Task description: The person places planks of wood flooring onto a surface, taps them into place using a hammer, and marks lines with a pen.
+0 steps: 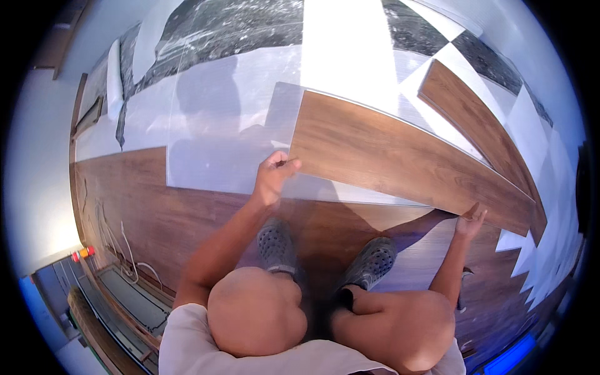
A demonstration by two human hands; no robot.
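A wide brown wood-look floor plank (pixel 400 153) slants across the middle, its right end nearer me than its left. My left hand (pixel 275 178) pinches the plank's left end near the lower corner, fingers curled and thumb at the edge. Lower right, my right hand (pixel 470 222) grips the plank's near edge close to its right end; some fingers are hidden beneath it. The plank is raised at a tilt over white underlay (pixel 215 150) and casts a shadow. Along the near side runs the laid brown flooring (pixel 206 219), where my shoes rest.
A second loose plank (pixel 478 134) lies at the far right, partly behind the held one. Beyond the underlay, dark speckled sheeting (pixel 231 28) shows. Cables (pixel 128 250) and a stack of long boards (pixel 94 325) lie at lower left. Stepped flooring edges (pixel 515 250) run along the right.
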